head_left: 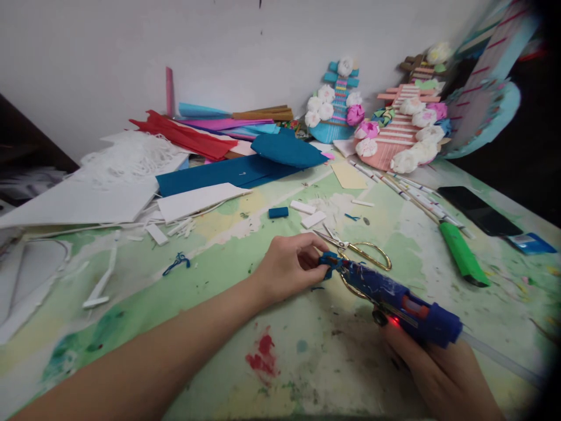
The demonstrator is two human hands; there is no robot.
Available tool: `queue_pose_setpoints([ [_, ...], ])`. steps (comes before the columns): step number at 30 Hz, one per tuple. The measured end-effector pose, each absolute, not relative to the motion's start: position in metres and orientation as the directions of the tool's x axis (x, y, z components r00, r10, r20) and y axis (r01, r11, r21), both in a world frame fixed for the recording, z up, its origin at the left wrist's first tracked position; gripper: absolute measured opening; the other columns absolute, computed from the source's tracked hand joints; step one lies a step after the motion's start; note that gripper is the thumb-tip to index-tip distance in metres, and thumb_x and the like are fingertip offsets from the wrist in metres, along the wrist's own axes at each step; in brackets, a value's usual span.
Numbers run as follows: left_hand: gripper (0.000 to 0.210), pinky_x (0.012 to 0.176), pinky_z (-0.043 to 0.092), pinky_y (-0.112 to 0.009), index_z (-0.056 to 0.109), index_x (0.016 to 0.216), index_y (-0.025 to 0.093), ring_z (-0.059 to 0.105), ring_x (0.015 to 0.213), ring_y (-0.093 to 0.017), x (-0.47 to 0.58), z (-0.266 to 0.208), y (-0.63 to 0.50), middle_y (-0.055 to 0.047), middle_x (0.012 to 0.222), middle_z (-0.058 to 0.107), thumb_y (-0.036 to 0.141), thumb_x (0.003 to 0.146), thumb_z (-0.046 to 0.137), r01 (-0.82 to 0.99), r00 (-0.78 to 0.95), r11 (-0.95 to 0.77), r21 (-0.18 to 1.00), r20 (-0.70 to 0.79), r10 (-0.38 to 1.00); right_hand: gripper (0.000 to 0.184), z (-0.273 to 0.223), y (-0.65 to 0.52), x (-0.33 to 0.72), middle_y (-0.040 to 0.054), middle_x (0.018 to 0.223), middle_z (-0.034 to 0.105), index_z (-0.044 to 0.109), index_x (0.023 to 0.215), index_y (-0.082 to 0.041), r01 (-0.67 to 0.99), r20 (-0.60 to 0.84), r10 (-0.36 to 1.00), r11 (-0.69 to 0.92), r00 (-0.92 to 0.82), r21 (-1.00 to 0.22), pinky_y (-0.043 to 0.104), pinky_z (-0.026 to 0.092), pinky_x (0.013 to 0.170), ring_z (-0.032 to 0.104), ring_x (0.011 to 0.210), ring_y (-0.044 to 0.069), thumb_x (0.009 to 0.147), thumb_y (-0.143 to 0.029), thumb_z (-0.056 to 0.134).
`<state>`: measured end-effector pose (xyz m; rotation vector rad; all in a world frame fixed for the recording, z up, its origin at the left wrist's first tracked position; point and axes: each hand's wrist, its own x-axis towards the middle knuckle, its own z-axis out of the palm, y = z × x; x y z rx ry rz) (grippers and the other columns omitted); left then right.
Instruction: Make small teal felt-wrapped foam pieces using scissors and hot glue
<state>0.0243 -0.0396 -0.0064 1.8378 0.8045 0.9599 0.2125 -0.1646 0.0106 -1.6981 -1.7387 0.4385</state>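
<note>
My left hand (293, 266) pinches a small blue paper-covered piece (328, 264) between thumb and fingers over the table. My right hand (438, 368) is wrapped round the handle of a blue hot glue gun (394, 301), whose red light is lit. The gun's nozzle points left, right at the blue piece; whether they touch I cannot tell. A clear glue stick (499, 355) sticks out of the gun's back. Gold-handled scissors (372, 254) lie open just behind, partly hidden by the gun. A blue wrapped block (278, 213) and white foam pieces (313, 220) lie beyond my left hand.
Blue crepe paper (228, 172), red crepe paper (188, 137) and white foam sheets (87, 199) lie at the back left. Flower-decorated paper instruments (403, 131) lean at the back right. A green cutter (463, 254) and a phone (480, 209) rest on the right.
</note>
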Motion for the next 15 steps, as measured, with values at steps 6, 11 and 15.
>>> queue_pose_setpoints([
  [6, 0.017, 0.057, 0.053, -0.02, 0.064, 0.087, 0.014, 0.065, 0.06, -0.011, 0.0238, -0.0069, -0.0411, -0.003, 0.069, 0.07, 0.017, 0.07, 0.065, 0.133, 0.495, -0.398, 0.907, 0.287, 0.82, 0.023, 0.0132, -0.165, 0.2105, -0.0026, 0.048, 0.048, 0.062, 0.086, -0.021, 0.762, 0.203, 0.974, 0.058, 0.097, -0.645, 0.024, 0.034, 0.038, 0.044, 0.042, 0.014, 0.087, -0.04, 0.049],
  [11, 0.017, 0.057, 0.053, -0.02, 0.064, 0.087, 0.013, 0.065, 0.06, -0.012, 0.0235, -0.0057, -0.0413, -0.004, 0.069, 0.07, 0.018, 0.07, 0.065, 0.138, 0.492, -0.39, 0.91, 0.279, 0.825, 0.022, 0.0085, -0.1639, 0.2135, -0.003, 0.049, 0.048, 0.061, 0.086, -0.021, 0.754, 0.243, 0.968, 0.113, 0.063, -0.647, 0.024, 0.038, 0.041, 0.043, 0.041, 0.013, 0.088, -0.039, 0.049],
  [15, 0.017, 0.056, 0.053, -0.02, 0.064, 0.086, 0.014, 0.064, 0.059, -0.012, 0.0235, -0.0059, -0.0406, -0.003, 0.068, 0.069, 0.018, 0.07, 0.065, 0.148, 0.484, -0.398, 0.905, 0.285, 0.827, 0.022, 0.008, -0.1638, 0.2149, -0.003, 0.048, 0.047, 0.062, 0.089, -0.02, 0.781, 0.241, 0.969, 0.109, 0.054, -0.615, 0.024, 0.038, 0.041, 0.044, 0.041, 0.014, 0.087, -0.038, 0.05],
])
